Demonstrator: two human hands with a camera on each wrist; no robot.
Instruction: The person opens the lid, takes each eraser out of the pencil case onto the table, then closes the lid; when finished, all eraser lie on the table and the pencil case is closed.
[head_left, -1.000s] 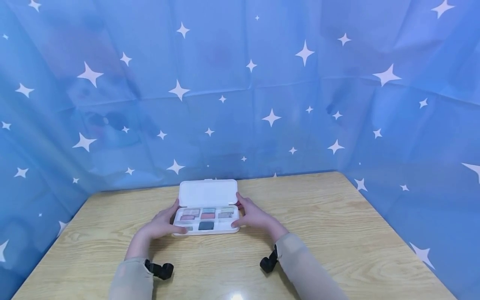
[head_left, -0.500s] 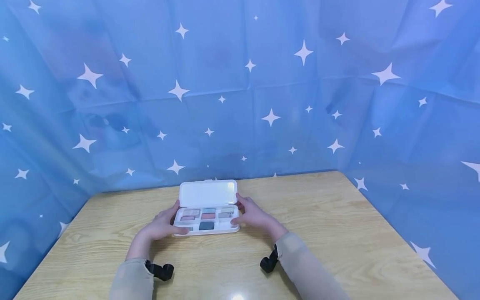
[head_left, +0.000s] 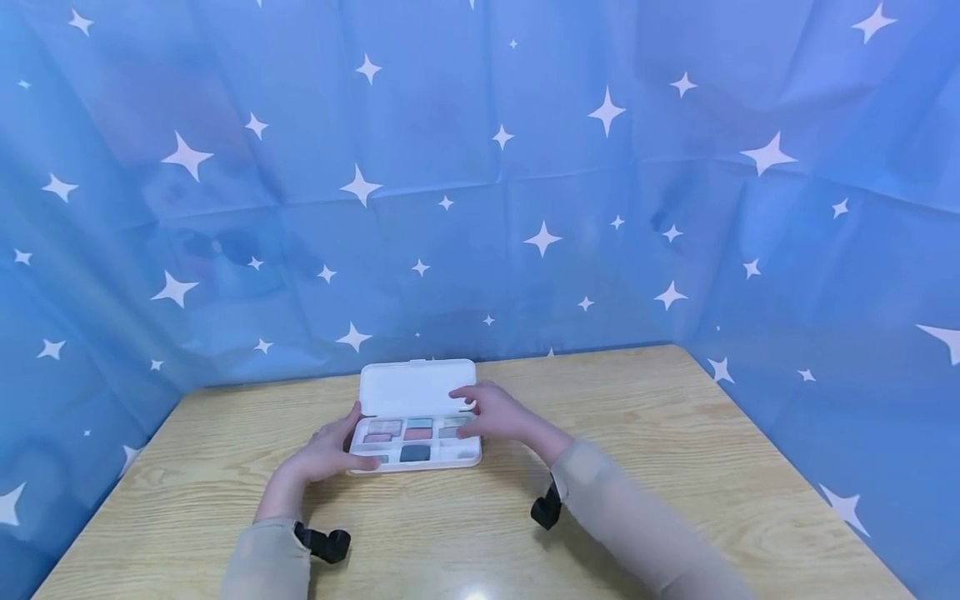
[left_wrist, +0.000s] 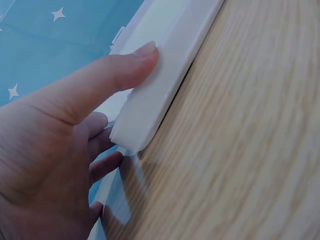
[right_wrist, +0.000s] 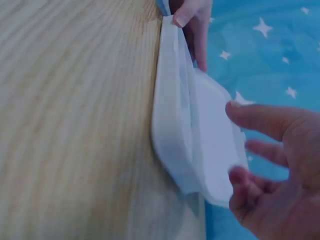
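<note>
A white plastic compartment box (head_left: 442, 463) lies on the table with its hinged lid (head_left: 408, 390) raised at the back. Small flat pieces sit in its compartments, among them a dark grey one (head_left: 415, 452) and a pinkish one (head_left: 418, 433); their kind is too small to tell. My left hand (head_left: 326, 454) holds the box's left end, thumb (left_wrist: 135, 67) on the front rim and fingers around the end. Over the right end hovers my right hand (head_left: 498, 417), thumb and fingers spread apart. In the right wrist view that hand (right_wrist: 285, 155) holds nothing.
The wooden table (head_left: 637, 467) reaches its back edge just behind the box. A blue cloth with white stars (head_left: 480, 208) hangs behind and at both sides. Each wrist wears a black camera mount (head_left: 326, 546).
My right hand has let go of the box's right end and lifted inward over it, its fingers now before the lid. The left hand keeps its hold and the box stays about where it was.
</note>
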